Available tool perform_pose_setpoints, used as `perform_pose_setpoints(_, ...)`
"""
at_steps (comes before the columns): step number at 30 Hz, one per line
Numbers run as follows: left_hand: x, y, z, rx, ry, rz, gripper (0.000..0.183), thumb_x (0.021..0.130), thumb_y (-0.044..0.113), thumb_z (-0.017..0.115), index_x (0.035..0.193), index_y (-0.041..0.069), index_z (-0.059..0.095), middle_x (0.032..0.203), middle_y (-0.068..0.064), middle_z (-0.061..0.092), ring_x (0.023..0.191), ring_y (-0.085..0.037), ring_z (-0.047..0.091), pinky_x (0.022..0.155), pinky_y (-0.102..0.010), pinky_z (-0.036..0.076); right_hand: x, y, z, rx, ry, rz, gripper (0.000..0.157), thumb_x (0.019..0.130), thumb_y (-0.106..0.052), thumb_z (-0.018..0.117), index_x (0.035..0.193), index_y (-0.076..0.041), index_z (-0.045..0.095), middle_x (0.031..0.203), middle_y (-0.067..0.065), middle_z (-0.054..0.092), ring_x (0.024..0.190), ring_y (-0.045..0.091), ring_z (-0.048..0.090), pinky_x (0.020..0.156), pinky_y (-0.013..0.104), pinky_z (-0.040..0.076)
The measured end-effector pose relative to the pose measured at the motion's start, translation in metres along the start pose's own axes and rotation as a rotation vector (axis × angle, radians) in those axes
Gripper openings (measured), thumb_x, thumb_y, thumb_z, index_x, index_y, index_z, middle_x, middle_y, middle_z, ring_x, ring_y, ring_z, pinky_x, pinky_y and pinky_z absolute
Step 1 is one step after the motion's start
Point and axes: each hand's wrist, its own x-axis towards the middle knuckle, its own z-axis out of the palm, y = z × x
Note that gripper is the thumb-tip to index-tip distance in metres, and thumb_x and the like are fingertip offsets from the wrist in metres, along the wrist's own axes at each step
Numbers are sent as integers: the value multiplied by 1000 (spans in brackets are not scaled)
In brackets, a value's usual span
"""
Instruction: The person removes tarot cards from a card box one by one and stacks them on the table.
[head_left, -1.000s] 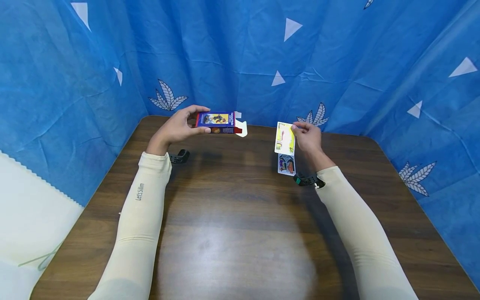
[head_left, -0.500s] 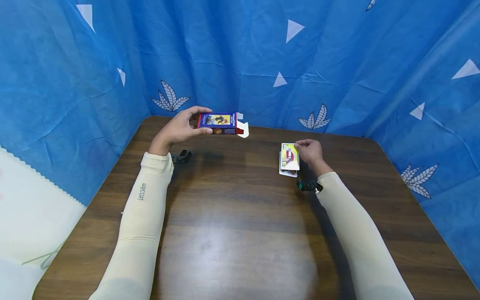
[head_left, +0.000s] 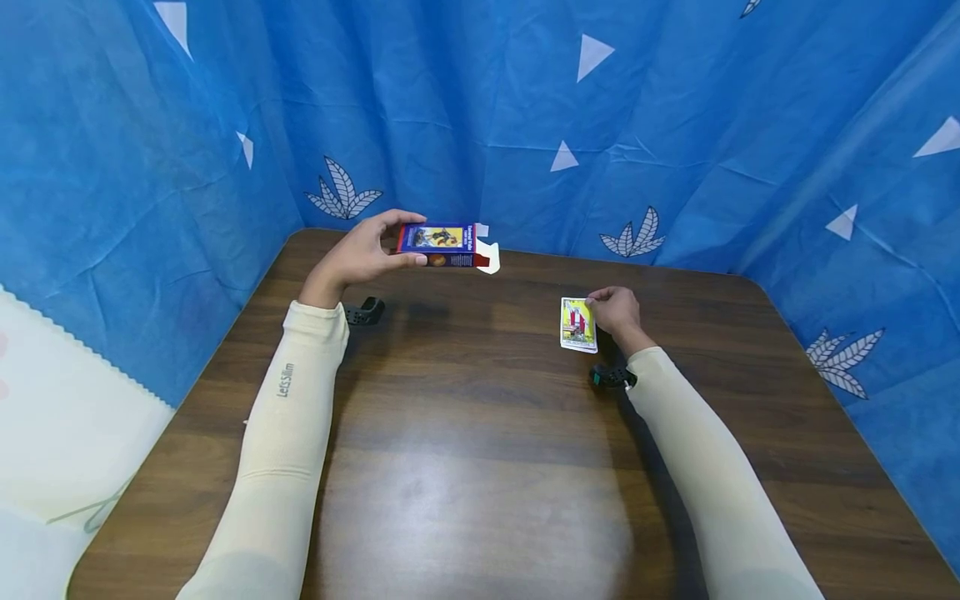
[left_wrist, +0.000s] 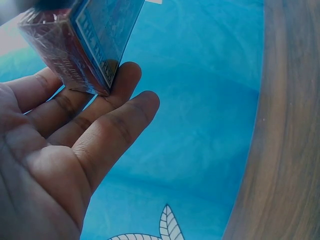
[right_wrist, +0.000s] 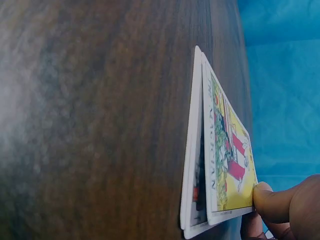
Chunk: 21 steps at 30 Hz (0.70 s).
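In the head view my left hand (head_left: pixel 363 252) holds a blue and red card box (head_left: pixel 438 237) above the table, thumb below and fingers above. The box's white end flap (head_left: pixel 489 257) stands open toward the right. The left wrist view shows the fingers against the clear-wrapped box (left_wrist: pixel 65 55). My right hand (head_left: pixel 617 312) pinches the edge of a yellow picture card (head_left: pixel 578 322) between thumb and fingers. That card is tilted slightly over a low stack of cards (right_wrist: pixel 192 200), as the right wrist view shows, with a narrow gap at the near side.
A dark brown wooden table (head_left: pixel 465 417) carries the stack. Blue curtain (head_left: pixel 510 108) with white triangles and leaf prints closes off the back and sides. White cloth (head_left: pixel 67 433) hangs at the left edge. Black wrist straps (head_left: pixel 365 312) circle both wrists.
My right hand has come down with the yellow card, from above and behind the cards on the table to almost flush over them. My left hand and the box have barely moved.
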Motion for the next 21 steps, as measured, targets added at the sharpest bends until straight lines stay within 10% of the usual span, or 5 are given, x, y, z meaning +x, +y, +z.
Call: perform_pose_setpoints(21,1,0,-1,8,-11,-12,70,83,35,79,143,16,47,141,-13,46,122,-29,48,102,-48,49,-1,0,1,-108,-25,9,27,99,-23,56,114,-3,67,122,18,59,110,34,51,97,48,47)
